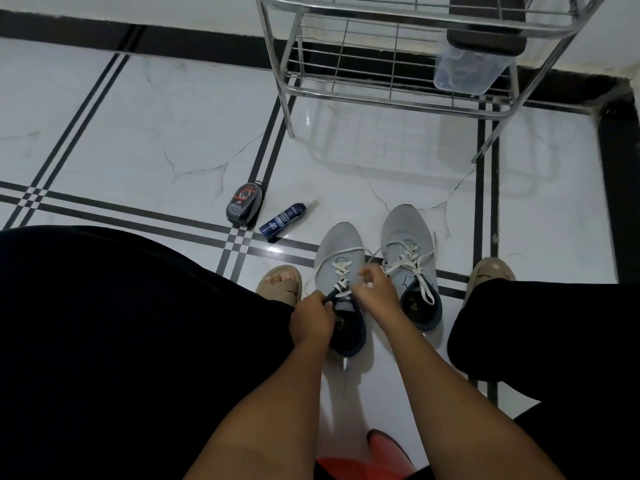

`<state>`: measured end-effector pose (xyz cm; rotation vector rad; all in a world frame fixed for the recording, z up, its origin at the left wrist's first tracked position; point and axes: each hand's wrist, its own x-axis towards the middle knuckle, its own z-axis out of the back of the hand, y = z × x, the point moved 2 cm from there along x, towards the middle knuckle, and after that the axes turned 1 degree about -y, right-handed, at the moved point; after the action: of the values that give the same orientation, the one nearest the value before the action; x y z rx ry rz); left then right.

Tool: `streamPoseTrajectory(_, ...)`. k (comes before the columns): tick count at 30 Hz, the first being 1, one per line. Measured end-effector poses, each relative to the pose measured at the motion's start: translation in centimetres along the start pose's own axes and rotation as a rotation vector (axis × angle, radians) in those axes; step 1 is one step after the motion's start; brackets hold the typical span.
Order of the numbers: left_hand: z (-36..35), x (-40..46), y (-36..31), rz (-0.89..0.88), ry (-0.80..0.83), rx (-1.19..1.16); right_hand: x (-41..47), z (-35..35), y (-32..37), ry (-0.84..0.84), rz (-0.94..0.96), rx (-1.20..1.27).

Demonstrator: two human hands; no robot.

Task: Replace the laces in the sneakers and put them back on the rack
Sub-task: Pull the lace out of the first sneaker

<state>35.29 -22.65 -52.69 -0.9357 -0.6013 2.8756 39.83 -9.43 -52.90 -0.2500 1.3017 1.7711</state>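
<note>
White marble-patterned floor crossed by paired black stripes, with a black skirting band along the wall behind. One chrome wire rack stands at the far side; on its lower shelf sits one clear plastic box, and a dark object lies above it on the next tier. Two grey sneakers rest side by side on the floor between the seated person's two sandalled feet, toes pointing toward the rack. The right sneaker is fully laced in white, its ends loose. The left sneaker carries a white lace only through its lower eyelets, one strand looping out across the toe. The left hand has its fingers curled round the dark collar and tongue of the left sneaker, gripping it. The right hand is bent over the eyelets, fingertips pinching the lace. Two care products lie on the floor left of the shoes: one dark polish sponge case with a red-ringed label, and one blue spray can on its side; the writing on both is too small to read. One pink object shows at the bottom edge.
</note>
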Motion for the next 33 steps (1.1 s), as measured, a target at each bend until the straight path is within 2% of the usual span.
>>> streamPoseTrajectory(2, 0.0, 0.0, 0.1, -0.012, -0.019, -0.102, -0.2, -0.4, 1.0, 0.037, 0.273, -0.510)
streamPoseTrajectory(3, 0.1, 0.1, 0.1, -0.016, -0.028, -0.148, -0.2, -0.7, 1.2, 0.051, 0.357, -0.670)
streamPoseTrajectory(7, 0.4, 0.5, -0.4, -0.015, -0.025, -0.191, -0.9, -1.5, 1.3, 0.010, 0.472, -0.941)
streamPoseTrajectory(9, 0.5, 0.7, -0.3, 0.019, -0.024, -0.193, -1.1, -1.7, 1.5, -0.008, 0.473, -0.940)
streamPoseTrajectory(10, 0.5, 0.8, -0.1, 0.044, -0.029, -0.201, -1.1, -1.4, 1.9, -0.041, 0.413, -0.831)
streamPoseTrajectory(11, 0.6, 0.9, 0.0, 0.068, -0.037, -0.207, -1.3, -0.5, 2.7, -0.127, 0.305, -0.611)
streamPoseTrajectory(13, 0.7, 1.0, 0.2, 0.096, -0.049, -0.211, -0.8, 2.0, 3.8, -0.293, -0.049, 0.113)
streamPoseTrajectory(15, 0.7, 1.0, -0.2, 0.078, -0.047, -0.196, -0.1, 3.4, 3.4, -0.314, -0.294, 0.949)
streamPoseTrajectory(16, 0.6, 0.9, -0.4, 0.056, -0.037, -0.183, 0.0, 3.4, 2.8, -0.304, -0.348, 1.146)
streamPoseTrajectory(17, 0.5, 0.9, -0.7, 0.033, -0.025, -0.169, 0.1, 3.2, 2.6, -0.295, -0.354, 1.090)
streamPoseTrajectory(18, 0.4, 0.8, -0.9, 0.015, -0.013, -0.155, 0.3, 2.8, 2.4, -0.279, -0.284, 0.770)
streamPoseTrajectory(19, 0.3, 0.8, -0.9, 0.004, -0.004, -0.139, 0.3, 2.1, 2.2, -0.224, -0.131, 0.335)
streamPoseTrajectory(20, 0.2, 0.7, -0.9, -0.003, 0.001, -0.123, 0.5, 1.2, 1.9, -0.140, 0.047, -0.074)
streamPoseTrajectory(21, 0.3, 0.6, -0.8, -0.004, 0.000, -0.112, 0.2, 0.2, 1.7, -0.034, 0.187, -0.375)
streamPoseTrajectory(22, 0.4, 0.6, -0.8, -0.002, -0.002, -0.109, -0.2, -0.5, 1.6, 0.047, 0.274, -0.600)
streamPoseTrajectory(24, 0.7, 0.6, -0.8, 0.005, -0.003, -0.100, -0.3, -1.2, 1.1, 0.073, 0.325, -0.850)
streamPoseTrajectory(26, 0.9, 0.7, -0.9, -0.004, 0.009, -0.072, -0.1, -1.3, 0.3, 0.050, 0.290, -0.841)
streamPoseTrajectory(30, 1.0, 0.7, -1.1, -0.016, 0.021, -0.066, 0.1, 0.1, 0.4, -0.094, 0.104, -0.264)
streamPoseTrajectory(32, 1.0, 0.7, -1.4, -0.035, 0.030, -0.025, 0.0, 0.9, 0.8, -0.162, 0.082, -0.121)
streamPoseTrajectory(33, 1.0, 0.7, -1.5, -0.036, 0.034, -0.017, 0.1, 1.2, 1.1, -0.134, 0.084, -0.092)
